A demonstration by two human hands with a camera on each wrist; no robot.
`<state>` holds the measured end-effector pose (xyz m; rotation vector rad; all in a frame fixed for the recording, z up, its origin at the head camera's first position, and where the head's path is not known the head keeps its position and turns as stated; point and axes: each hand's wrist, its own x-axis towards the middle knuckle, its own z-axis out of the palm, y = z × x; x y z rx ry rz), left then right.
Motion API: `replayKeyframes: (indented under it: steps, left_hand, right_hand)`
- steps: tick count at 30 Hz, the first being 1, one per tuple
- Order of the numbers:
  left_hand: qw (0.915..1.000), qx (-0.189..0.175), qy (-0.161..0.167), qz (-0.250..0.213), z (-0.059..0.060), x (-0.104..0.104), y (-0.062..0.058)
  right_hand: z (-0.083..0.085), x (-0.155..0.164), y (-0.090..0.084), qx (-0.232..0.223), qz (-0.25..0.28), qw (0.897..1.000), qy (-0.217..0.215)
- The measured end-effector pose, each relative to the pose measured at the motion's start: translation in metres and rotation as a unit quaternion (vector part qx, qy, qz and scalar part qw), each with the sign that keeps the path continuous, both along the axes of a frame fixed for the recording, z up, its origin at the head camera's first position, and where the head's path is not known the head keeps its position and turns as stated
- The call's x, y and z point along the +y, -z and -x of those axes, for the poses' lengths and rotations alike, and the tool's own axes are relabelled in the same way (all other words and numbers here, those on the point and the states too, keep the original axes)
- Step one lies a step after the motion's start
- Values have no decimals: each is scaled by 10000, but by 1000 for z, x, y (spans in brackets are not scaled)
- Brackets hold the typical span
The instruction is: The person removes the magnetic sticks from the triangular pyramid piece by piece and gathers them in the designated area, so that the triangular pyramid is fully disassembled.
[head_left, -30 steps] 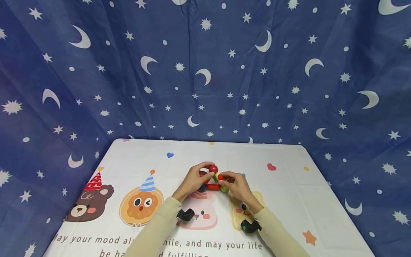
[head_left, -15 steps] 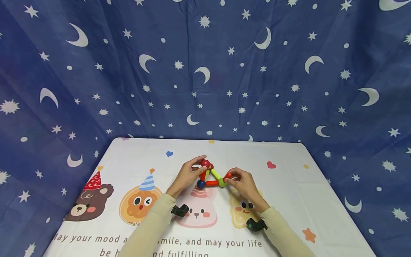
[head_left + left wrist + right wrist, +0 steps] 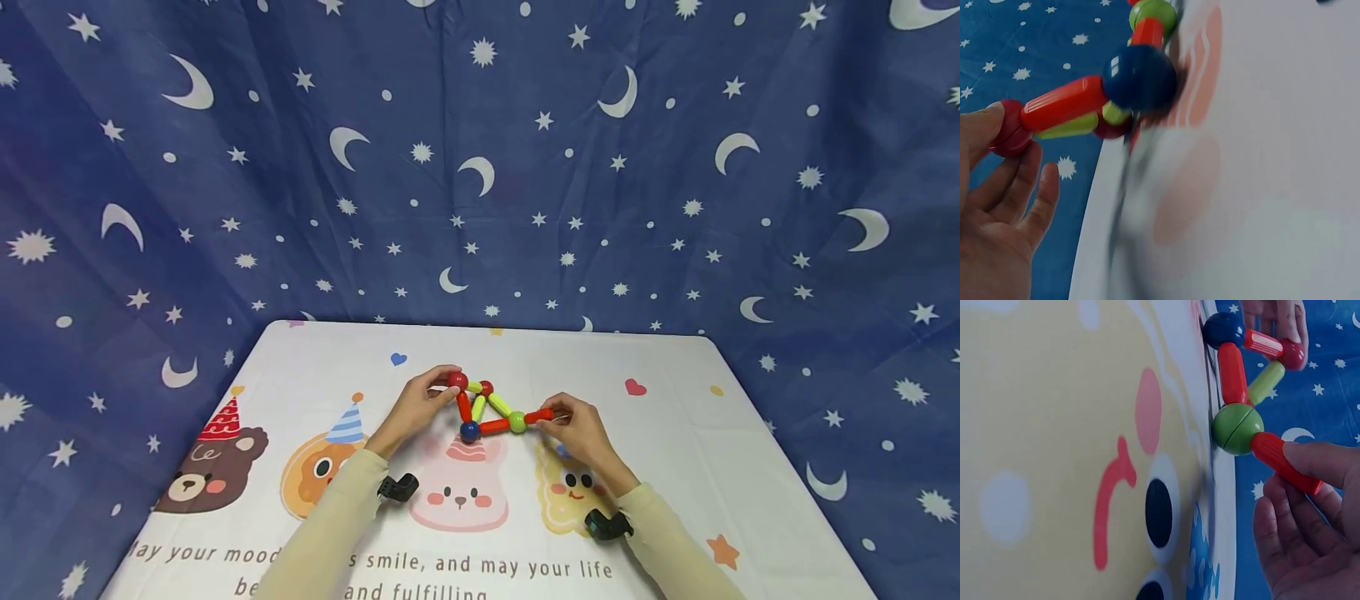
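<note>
Left hand (image 3: 420, 402): I see its thumb and a finger pinching the left red ball (image 3: 458, 382), the lower fingers held away from it.
Right hand (image 3: 579, 427): thumb and fingers grip the end red stick (image 3: 537, 417), whose other end meets the green ball (image 3: 518, 422).
Toy frame (image 3: 478, 409): between both hands, over the white tablecloth (image 3: 645, 467); I cannot tell which balls touch the cloth.
Blue ball (image 3: 470, 431): the corner nearest me, just beyond the printed striped hat (image 3: 466, 450); red sticks (image 3: 495, 427) link it to the left red ball and the green ball.
Far red ball (image 3: 486, 388): yellow sticks (image 3: 499, 406) join it to the other three balls.
</note>
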<state>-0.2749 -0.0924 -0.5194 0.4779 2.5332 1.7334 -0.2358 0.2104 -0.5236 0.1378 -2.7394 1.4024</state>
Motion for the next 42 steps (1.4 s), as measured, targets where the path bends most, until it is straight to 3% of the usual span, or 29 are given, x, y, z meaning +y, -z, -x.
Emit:
replayKeyframes:
  steps: [8,19,31,42]
  left_hand:
    - [9998,-157,131,55,-3,-14,9]
    - [9985,23,310,441,-4,-20,10]
    - [9963,-13,558,660,-3,-17,8]
    - [9931,-250,419,1070,-3,-7,13]
  right_hand:
    - [2,12,1,-45,-141,9999,50]
    - [7,19,3,14,-339,9994,35]
    - [13,31,0,-43,-430,9990,136]
    - [15,44,4,-24,-725,9972,188]
